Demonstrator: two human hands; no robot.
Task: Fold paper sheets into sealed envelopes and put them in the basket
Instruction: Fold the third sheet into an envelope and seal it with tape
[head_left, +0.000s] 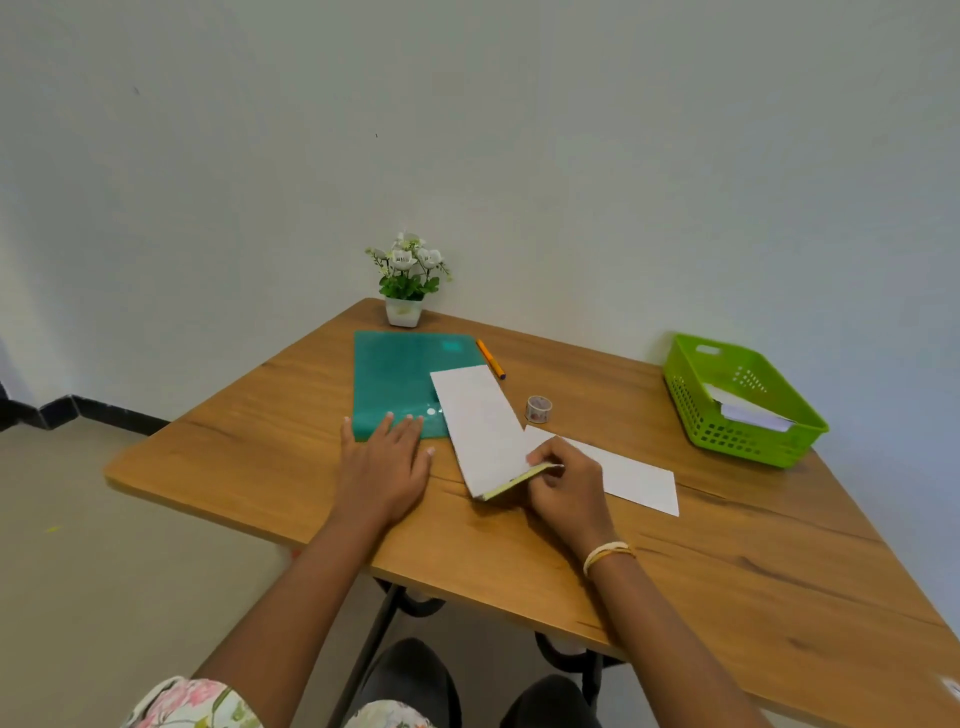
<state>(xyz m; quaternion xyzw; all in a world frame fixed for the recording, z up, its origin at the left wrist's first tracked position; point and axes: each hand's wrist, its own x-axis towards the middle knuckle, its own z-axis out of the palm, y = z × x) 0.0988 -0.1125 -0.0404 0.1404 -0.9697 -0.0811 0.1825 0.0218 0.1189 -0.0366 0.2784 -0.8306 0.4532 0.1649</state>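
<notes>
A folded white paper sheet (480, 426) lies at an angle across the table, its far end over the green cutting mat (400, 379). My right hand (563, 480) pinches its near edge, lifting it slightly. My left hand (387, 462) rests flat on the table, fingers spread, fingertips touching the mat's near edge, holding nothing. A second white sheet (631, 475) lies flat to the right, partly under my right hand. The green basket (685, 395) stands at the right, with white folded paper (750, 413) inside.
A tape roll (538, 408) stands between the sheets and the basket. An orange pen (491, 358) lies beside the mat's far right edge. A small potted plant (405, 283) sits at the far corner by the wall. The table's near edge runs just below my wrists.
</notes>
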